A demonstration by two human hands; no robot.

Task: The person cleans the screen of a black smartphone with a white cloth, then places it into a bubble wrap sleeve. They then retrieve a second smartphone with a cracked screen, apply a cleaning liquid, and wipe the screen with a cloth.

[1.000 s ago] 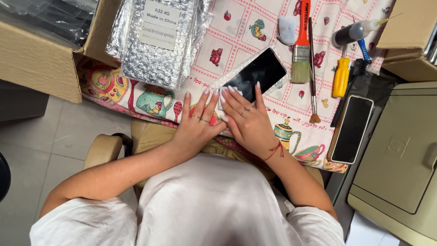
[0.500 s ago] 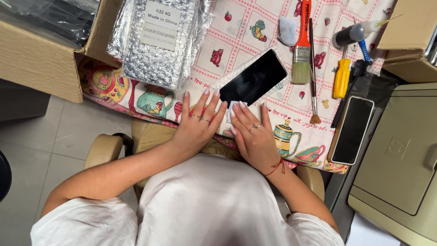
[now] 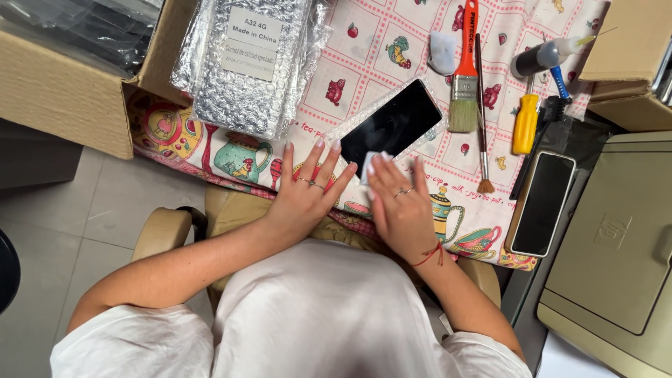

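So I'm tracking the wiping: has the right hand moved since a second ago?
Yes. The right hand has slid back toward the person, off the black screen panel to its near end, judged against the orange-handled brush, fingers pressing a small white wipe.

Place: small phone-repair bench at home | Evidence: patterned tablecloth [image 3: 364, 49] under the hands; paintbrush [image 3: 463, 70] and yellow screwdriver [image 3: 525, 122] beyond the right hand; cardboard box [image 3: 63, 91] left of them
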